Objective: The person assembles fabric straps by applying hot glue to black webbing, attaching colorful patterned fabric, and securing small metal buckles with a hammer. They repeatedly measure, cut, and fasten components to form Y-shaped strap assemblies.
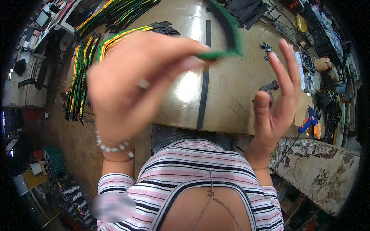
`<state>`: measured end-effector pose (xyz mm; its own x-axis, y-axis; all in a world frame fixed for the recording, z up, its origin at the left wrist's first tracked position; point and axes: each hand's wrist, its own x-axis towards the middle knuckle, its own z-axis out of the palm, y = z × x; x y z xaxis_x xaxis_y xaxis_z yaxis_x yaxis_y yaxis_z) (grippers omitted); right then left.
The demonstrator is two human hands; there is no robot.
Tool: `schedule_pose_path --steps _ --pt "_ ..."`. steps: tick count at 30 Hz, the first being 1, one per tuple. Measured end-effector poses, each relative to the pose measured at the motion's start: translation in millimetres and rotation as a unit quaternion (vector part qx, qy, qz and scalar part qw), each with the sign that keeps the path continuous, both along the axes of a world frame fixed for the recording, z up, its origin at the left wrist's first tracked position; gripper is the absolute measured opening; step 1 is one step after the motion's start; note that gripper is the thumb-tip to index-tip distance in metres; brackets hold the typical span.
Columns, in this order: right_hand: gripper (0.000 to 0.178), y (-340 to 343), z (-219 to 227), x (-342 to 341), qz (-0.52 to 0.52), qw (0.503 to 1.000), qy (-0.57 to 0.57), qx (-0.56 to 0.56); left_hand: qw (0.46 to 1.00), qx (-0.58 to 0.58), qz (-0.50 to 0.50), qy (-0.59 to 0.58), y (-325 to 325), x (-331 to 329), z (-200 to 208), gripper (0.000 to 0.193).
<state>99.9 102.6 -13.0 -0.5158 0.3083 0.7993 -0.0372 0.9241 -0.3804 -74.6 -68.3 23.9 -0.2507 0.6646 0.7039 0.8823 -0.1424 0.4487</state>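
My left hand (127,81), a beaded bracelet at its wrist, is raised over the table and blurred by motion. Between thumb and forefinger it pinches one end of a green-edged black strap (238,38), which bends away toward the far edge. To the right, my right hand (279,92) is held up with its fingers spread and nothing in them. Just behind that thumb, a dark metal tool (270,87) stands on the tabletop, partly hidden. Beyond my left hand lie bundles of green, yellow and black straps (81,73).
A brown table (231,111) carries a black tape line (204,88). Dark strips (246,11) are piled at the far right, with small dark pieces (266,48) nearer. A blue glue gun (309,120) with a cord rests by the right edge, near crowded shelves.
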Motion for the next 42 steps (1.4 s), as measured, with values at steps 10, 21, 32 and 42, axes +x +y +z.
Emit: schedule_pose_path --steps 10,21,32,42 --pt "0.02 -2.3 -85.4 -27.8 -0.015 0.934 -0.165 -0.317 0.961 -0.15 0.032 -0.229 47.7 5.7 -120.9 0.018" --pt "0.017 -8.0 -134.4 -25.4 -0.085 0.944 -0.229 -0.223 0.949 -0.167 0.063 -0.258 46.2 8.7 -172.4 0.015" --pt "0.015 -12.0 -132.9 -30.6 -0.11 0.942 -0.255 -0.19 0.95 -0.17 0.091 -0.246 49.1 7.4 -172.8 0.015" --pt "0.028 -19.3 -128.6 -31.2 -0.057 0.946 -0.314 -0.049 0.972 -0.182 0.137 -0.06 51.7 24.6 -164.7 0.016"
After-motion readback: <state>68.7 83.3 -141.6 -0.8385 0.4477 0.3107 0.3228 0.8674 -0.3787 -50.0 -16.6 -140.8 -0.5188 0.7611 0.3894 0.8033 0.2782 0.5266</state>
